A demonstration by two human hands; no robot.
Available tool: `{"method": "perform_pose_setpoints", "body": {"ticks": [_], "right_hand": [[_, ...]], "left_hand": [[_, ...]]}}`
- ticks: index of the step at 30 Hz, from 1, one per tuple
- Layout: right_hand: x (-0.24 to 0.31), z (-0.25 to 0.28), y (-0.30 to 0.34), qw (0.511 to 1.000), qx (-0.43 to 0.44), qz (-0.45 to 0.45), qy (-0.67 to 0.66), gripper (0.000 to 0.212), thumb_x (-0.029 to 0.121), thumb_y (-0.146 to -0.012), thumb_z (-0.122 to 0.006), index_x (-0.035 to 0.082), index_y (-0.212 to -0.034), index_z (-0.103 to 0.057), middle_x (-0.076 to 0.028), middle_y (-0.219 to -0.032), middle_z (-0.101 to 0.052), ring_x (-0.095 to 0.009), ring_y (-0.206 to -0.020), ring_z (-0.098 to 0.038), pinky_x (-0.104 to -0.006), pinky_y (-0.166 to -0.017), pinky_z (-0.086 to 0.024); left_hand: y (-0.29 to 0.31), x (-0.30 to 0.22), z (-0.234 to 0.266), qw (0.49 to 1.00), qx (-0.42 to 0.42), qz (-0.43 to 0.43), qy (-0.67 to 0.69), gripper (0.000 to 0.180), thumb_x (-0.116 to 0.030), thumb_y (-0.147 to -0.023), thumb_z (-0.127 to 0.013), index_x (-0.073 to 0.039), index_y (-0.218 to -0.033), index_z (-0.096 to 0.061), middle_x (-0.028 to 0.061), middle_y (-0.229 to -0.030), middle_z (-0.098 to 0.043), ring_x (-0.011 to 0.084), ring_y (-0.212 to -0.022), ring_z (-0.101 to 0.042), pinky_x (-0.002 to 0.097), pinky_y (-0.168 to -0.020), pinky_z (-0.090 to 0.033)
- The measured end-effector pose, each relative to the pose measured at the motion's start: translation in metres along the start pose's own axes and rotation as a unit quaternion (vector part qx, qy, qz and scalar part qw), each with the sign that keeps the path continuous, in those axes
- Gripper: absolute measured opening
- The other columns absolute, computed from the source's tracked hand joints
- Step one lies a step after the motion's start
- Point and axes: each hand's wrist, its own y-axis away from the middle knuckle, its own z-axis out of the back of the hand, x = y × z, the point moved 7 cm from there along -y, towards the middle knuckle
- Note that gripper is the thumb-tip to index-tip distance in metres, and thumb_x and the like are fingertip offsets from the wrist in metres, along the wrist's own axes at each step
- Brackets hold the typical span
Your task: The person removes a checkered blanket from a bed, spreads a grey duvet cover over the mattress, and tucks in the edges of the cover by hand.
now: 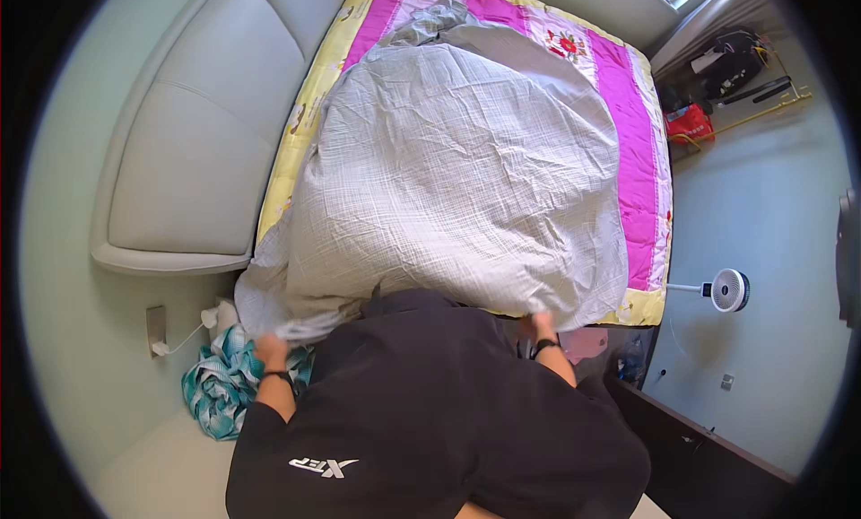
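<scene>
A light grey, crinkled blanket (pixel 457 160) with a fine check lies over most of the bed, puffed up in the middle, its far corner bunched. At its near left corner my left hand (pixel 272 348) is closed on the hem, which is smeared by motion beside it. My right hand (pixel 539 326) grips the near edge further right, with its fingers partly hidden. Both arms reach low past my dark jacket (pixel 439 402). Beneath the blanket shows a bed quilt (pixel 637 196) striped in magenta, white and yellow, with red flowers.
A padded headboard (pixel 206 133) borders the bed on the left. Teal-and-white bunched cloth (pixel 220 389) lies near my left hand, below a wall socket (pixel 157 331) with a plugged-in cable. On the right are a small fan (pixel 728 290), a wall rack (pixel 744 124) and a dark panel (pixel 700 447).
</scene>
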Motion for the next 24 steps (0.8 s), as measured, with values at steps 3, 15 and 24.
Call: {"method": "perform_pose_setpoints", "body": {"ticks": [3,15,24], "right_hand": [[0.097,0.069,-0.049,0.983,-0.138,0.123,0.008,0.030,0.023,-0.072,-0.052,-0.006,-0.074,-0.060,-0.012,-0.062,-0.059,-0.022,-0.061,-0.059,-0.0351,-0.059,-0.047],[-0.062,0.121,0.090,0.927,-0.314,-0.167,-0.117,0.032,0.028,-0.071,-0.062,-0.004,-0.073,-0.060,-0.022,-0.077,-0.061,-0.034,-0.068,-0.058,-0.0434,-0.061,-0.044],[-0.262,-0.027,0.083,0.888,0.123,-0.024,0.442,0.022,0.014,-0.073,-0.054,0.005,-0.092,-0.061,-0.014,-0.089,-0.061,-0.030,-0.079,-0.058,-0.0402,-0.065,-0.047]], "left_hand": [[-0.031,-0.066,0.099,0.960,-0.210,-0.154,0.101,0.018,-0.014,-0.070,-0.056,-0.006,-0.086,-0.056,0.0198,-0.083,-0.059,0.0394,-0.079,-0.055,0.0476,-0.067,-0.044],[0.013,0.061,-0.020,0.974,-0.040,-0.219,0.034,0.033,-0.025,-0.066,-0.057,-0.003,-0.090,-0.056,0.0213,-0.082,-0.057,0.0389,-0.079,-0.054,0.0464,-0.071,-0.044],[-0.009,0.073,-0.123,0.997,-0.014,-0.004,-0.078,0.021,-0.019,-0.075,-0.050,-0.008,-0.090,-0.060,0.0142,-0.096,-0.059,0.0317,-0.091,-0.056,0.0406,-0.077,-0.045]]}}
